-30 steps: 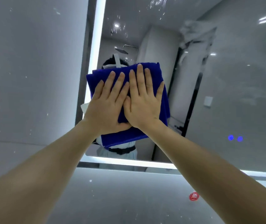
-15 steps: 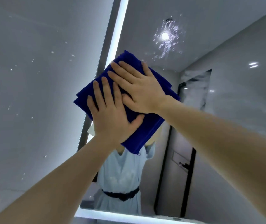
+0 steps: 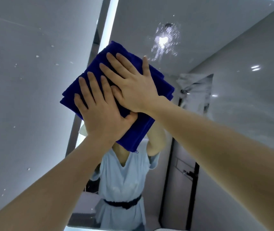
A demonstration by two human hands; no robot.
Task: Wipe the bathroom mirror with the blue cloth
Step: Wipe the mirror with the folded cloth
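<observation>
Step in hand: wiping upper left of wall-mounted bathroom mirror glass [image 3: 207, 39]. Folded deep-blue terry cloth [image 3: 138, 130] flat on glass beside lit edge strip [image 3: 109, 19]. Left hand [image 3: 103, 117], right hand [image 3: 134, 87] press it, fingers straight. Next likely: slide toward droplet patch [image 3: 163, 41], keeping pressure even.

grey wall [image 3: 24, 105]: white specks | light strip [image 3: 110, 20]: lit, upright beside wall

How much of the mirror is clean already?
Done: the lower mirror reflects sharply, so it looks clean. In hand: the left hand and right hand press the blue cloth flat near the mirror's left edge. Left: water spots above the cloth and a hazy smear to its right look unwiped.
</observation>
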